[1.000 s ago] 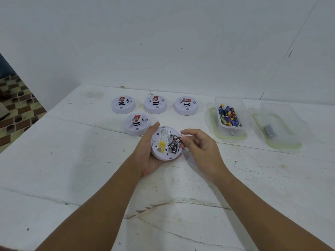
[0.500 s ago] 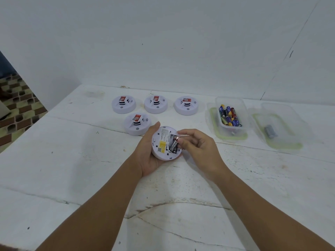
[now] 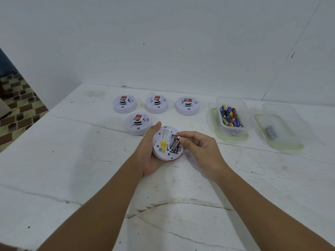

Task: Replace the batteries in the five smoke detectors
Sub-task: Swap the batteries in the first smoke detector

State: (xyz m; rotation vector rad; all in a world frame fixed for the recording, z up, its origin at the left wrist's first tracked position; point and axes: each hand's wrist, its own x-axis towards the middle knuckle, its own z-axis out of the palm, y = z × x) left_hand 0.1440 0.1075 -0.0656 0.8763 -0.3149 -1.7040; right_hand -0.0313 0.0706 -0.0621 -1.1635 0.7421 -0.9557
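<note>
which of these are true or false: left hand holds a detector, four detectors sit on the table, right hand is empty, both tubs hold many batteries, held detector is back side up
1. The left hand holds a detector. True.
2. Four detectors sit on the table. True: three in a far row, one nearer.
3. The right hand is empty. False: it pinches a black battery at the detector's open back.
4. Both tubs hold many batteries. False: the left tub holds many, the right tub shows a single grey one.
5. The held detector is back side up. True.
</note>
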